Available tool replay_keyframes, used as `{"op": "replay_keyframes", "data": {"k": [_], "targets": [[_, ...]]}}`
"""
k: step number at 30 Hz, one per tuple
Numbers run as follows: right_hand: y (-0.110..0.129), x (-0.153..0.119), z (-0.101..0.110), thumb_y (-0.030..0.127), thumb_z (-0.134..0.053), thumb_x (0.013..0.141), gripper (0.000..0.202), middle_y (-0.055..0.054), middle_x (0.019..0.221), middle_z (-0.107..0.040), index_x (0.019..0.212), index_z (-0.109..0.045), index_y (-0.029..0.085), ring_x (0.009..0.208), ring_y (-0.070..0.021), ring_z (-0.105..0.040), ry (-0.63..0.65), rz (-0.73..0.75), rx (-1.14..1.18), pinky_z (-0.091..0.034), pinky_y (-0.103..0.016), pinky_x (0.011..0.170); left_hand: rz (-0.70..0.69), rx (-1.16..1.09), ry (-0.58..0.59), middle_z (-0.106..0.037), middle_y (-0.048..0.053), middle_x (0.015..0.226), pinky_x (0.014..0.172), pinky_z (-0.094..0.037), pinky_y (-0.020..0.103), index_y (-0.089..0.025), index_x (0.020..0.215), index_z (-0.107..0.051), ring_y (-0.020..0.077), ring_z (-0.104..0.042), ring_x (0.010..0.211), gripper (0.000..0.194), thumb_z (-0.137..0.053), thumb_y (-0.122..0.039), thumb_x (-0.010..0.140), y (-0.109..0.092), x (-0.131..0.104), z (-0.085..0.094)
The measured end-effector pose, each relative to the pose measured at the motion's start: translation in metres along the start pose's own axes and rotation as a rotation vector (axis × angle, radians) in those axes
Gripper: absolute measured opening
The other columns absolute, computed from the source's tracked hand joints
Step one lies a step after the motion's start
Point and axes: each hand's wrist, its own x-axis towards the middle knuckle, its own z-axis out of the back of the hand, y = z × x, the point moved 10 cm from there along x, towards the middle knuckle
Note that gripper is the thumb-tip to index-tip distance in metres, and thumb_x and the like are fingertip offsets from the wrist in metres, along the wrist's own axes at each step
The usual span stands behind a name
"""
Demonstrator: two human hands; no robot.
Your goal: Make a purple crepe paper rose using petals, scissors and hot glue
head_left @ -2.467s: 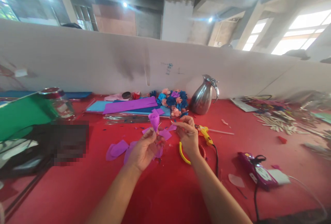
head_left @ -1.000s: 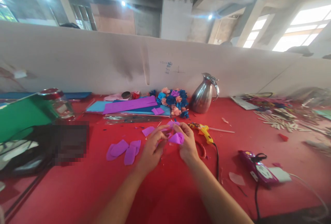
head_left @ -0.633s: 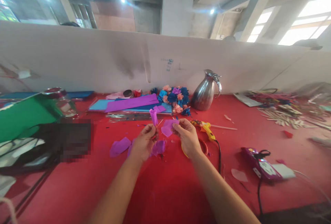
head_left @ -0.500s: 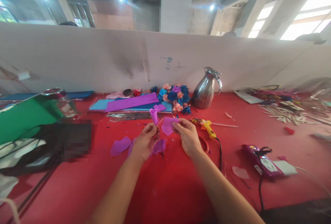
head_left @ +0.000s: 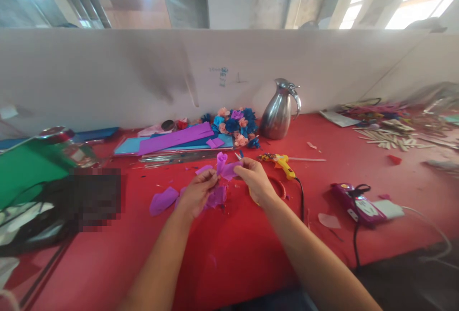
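Observation:
My left hand (head_left: 201, 191) pinches the base of a rolled purple crepe-paper flower (head_left: 221, 159), which stands upright above the fingers. From the other side, my right hand (head_left: 254, 175) is closed on a purple paper petal (head_left: 229, 171) whose left edge meets the roll. Loose purple petals (head_left: 164, 201) lie on the red table under and beside my left hand. A yellow glue gun (head_left: 285, 166) rests just beyond my right hand, and a roll of tape (head_left: 278, 189) is partly hidden behind my right wrist.
Behind the hands lie purple paper strips (head_left: 175, 138) and a heap of paper flowers (head_left: 238, 124). A steel jug (head_left: 278, 112) stands at the back. To the right are a purple power strip (head_left: 358, 205) and wooden sticks (head_left: 394, 136); a glass jar (head_left: 77, 150) is left.
My right hand has brought its petal left against the rolled flower. The petal and the roll now touch, where a gap was before. The whole view has shifted slightly.

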Motion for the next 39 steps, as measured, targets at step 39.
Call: {"op": "replay_keyframes", "data": {"k": [39], "targets": [[0.001,-0.009,-0.022,0.029,-0.066,0.062,0.016,0.003,0.058,-0.059,0.061,-0.055,0.018,0.058,-0.0111,-0.058,0.182,-0.066,0.164,-0.047,-0.023,0.061,-0.364,0.358,-0.076,-0.057,0.000,0.074,0.070,-0.038,0.024,-0.020,0.068,-0.067,0.0163,-0.050,0.076,0.013,-0.071,-0.032,0.070,-0.029,-0.002,0.000]]}}
